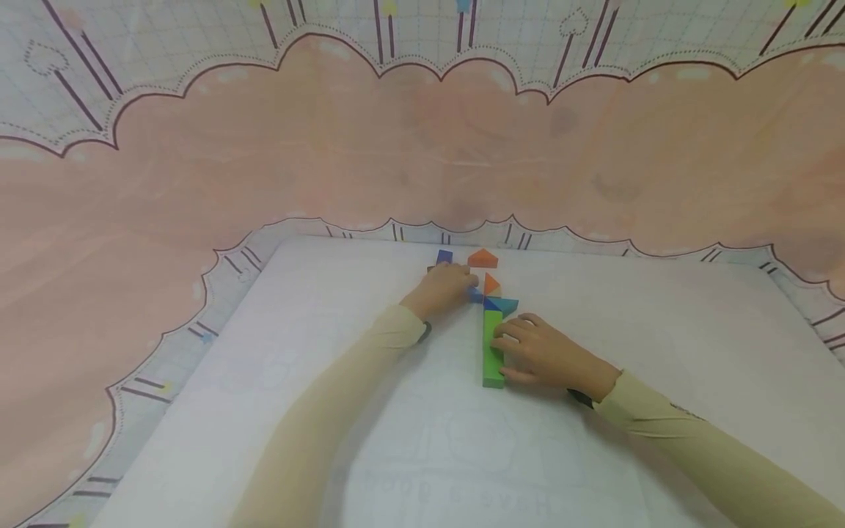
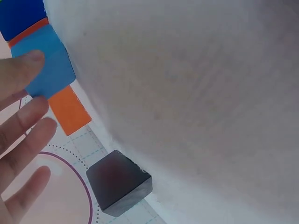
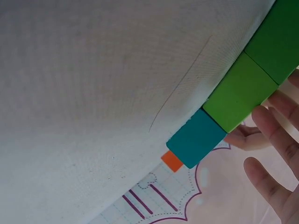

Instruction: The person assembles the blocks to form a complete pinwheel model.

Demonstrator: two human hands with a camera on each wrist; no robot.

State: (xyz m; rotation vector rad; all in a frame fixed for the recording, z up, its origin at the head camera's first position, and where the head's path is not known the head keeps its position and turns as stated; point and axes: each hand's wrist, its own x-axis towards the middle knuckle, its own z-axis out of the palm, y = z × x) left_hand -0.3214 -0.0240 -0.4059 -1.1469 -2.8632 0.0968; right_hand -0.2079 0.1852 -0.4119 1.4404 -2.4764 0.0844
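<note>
L hand (image 1: 445,286) pinched light-blue blk (image 2: 57,63); R hand (image 1: 538,350), fingers loose, touched side of green blks (image 1: 492,348).
Teal blk (image 1: 507,305) at greens' far end, orange blk (image 1: 483,259) beyond (purple-blue blk (image 1: 444,257) nr L hand), all on wht tbl (image 1: 660,330).

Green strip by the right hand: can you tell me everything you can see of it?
The green strip looks like two blocks set end to end: the right wrist view shows a seam between a lighter block and a darker one. Both have plain, flat faces and straight edges, perhaps painted wood. The strip lies lengthwise on the white surface, pointing away from the person. The lighter block's far end meets a teal block. The right hand has its fingertips against the strip's right side.
</note>
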